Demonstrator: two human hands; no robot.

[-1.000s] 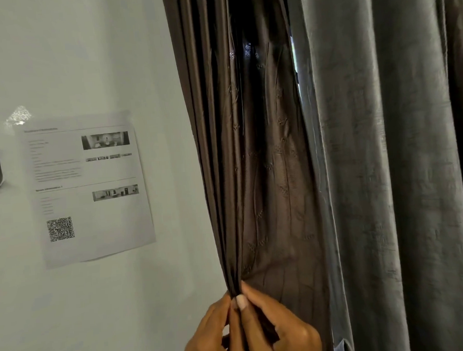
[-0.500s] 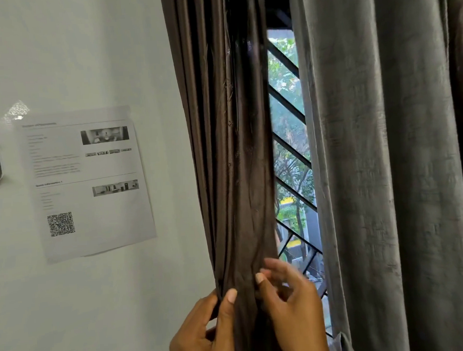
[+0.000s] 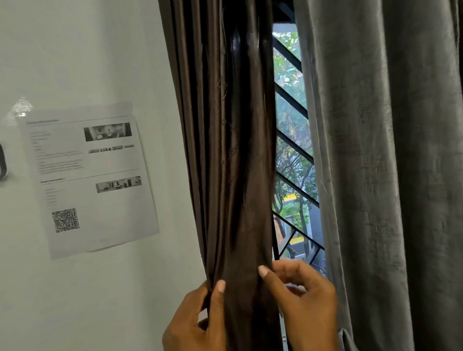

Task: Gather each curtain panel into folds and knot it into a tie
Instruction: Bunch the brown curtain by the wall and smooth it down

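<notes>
Gathered brown curtain point(image 3: 228, 148) narrower, baring the window point(image 3: 294, 155); pinched between left hand point(image 3: 196, 332) and right hand point(image 3: 306, 306); knotting not yet begun.

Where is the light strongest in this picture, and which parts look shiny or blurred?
Head view: the window gap is brightest, lit by daylight; the brown curtain carries a glossy streak near its top; the tape by the paper sheet glints; the sheet's print is too soft to read; the right hand looks slightly blurred.
</notes>
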